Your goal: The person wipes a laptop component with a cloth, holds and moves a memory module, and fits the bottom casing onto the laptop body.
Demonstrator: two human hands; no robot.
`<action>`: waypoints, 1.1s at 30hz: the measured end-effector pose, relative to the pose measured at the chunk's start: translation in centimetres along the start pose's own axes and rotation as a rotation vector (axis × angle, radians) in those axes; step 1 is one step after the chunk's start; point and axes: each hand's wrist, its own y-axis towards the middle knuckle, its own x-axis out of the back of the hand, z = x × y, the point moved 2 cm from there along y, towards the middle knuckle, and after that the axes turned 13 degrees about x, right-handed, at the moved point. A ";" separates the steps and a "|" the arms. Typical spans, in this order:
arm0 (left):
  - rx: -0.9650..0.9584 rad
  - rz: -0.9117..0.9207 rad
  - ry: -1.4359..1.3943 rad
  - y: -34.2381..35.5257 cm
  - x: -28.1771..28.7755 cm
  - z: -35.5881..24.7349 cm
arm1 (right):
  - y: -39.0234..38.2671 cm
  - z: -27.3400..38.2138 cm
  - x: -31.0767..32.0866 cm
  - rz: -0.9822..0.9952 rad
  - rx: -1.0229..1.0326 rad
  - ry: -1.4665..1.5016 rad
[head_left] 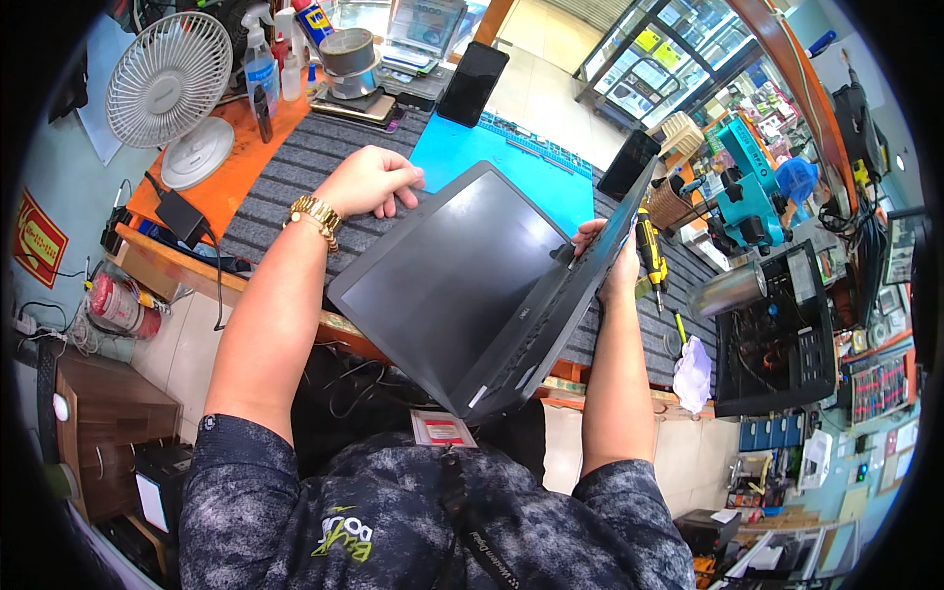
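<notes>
An open laptop [462,275] is held tilted over the front of the bench, its dark blank screen turned up toward me. The keyboard half stands steeply at the right, almost edge-on, so its keys are hidden. My right hand [612,265] grips that half from its outer side, fingertips curling over the far edge. Above the screen's upper left edge, my left hand [379,183] hovers apart from the laptop, fingers loosely bent and nothing visible in them. A gold watch [317,212] circles the left wrist.
A blue work mat [442,147] lies behind the laptop on a grey ribbed mat [295,187]. Two phones stand at its edges. Right of my hand are a yellow-black screwdriver [649,251] and a metal can [728,291]. A white fan [169,84] stands far left.
</notes>
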 end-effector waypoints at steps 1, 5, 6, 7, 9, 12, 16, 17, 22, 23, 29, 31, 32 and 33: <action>-0.004 0.000 -0.002 0.0 0.0 0.1 | 0.1 -0.1 -0.1 0.001 -0.005 0.016; -0.005 -0.003 -0.007 0.0 0.1 0.2 | 0.0 -0.1 -0.3 -0.005 -0.024 0.042; -0.005 -0.003 -0.007 0.0 0.1 0.2 | 0.0 0.0 -0.3 -0.008 -0.029 0.046; -0.008 -0.007 -0.002 -0.1 0.1 0.1 | 0.0 -0.1 0.0 0.012 -0.021 0.035; -0.013 -0.006 0.004 0.0 -0.2 -0.2 | 0.0 -0.2 0.7 0.027 -0.012 0.020; -0.016 -0.004 -0.005 0.0 0.1 0.2 | -0.3 0.4 -0.6 0.018 -0.021 0.044; -0.006 -0.003 0.003 -0.1 0.1 0.0 | -0.3 0.9 -1.1 -0.013 -0.022 0.034; 0.001 -0.003 0.000 -0.1 0.1 0.0 | -0.4 1.0 -1.2 -0.010 -0.019 0.033; 0.003 -0.002 0.013 -0.1 0.1 0.1 | -0.5 1.3 -1.6 0.008 -0.015 0.049; 0.001 -0.001 0.013 0.0 0.0 0.1 | -0.5 1.1 -1.4 0.000 -0.016 0.056; -0.005 0.010 -0.005 0.4 0.1 0.4 | -0.2 0.7 -1.0 0.002 -0.018 0.070; -0.003 0.011 -0.006 0.5 0.1 0.5 | -0.2 0.6 -1.0 -0.003 -0.020 0.075; 0.001 0.013 -0.011 0.5 0.1 0.5 | -0.2 0.6 -1.0 -0.005 -0.030 0.078; 0.000 0.011 -0.009 0.4 0.2 0.5 | -0.2 0.5 -1.0 -0.007 -0.040 0.080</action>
